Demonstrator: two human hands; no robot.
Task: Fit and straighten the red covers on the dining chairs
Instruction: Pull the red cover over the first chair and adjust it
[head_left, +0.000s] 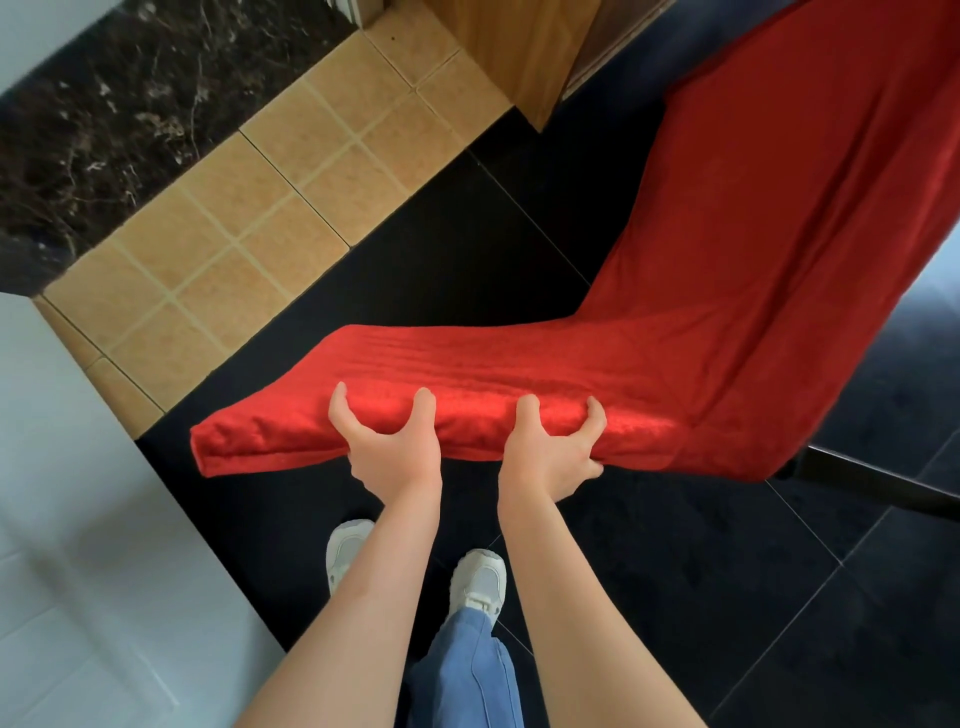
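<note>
Centre frame, red cover, plush velvety fabric with faint ribbing, is stretched over the chair's padded seat and its back, which rises to upper right. Left hand and right hand grip the seat's near edge side by side, thumbs and fingers curled up over the rounded cushion rim. Black floor tiles below, tan tiles upper left.

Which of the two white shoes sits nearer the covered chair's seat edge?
The left shoe, partly hidden behind the left forearm. The right shoe, with blue trouser leg over it, stands further back.
</note>
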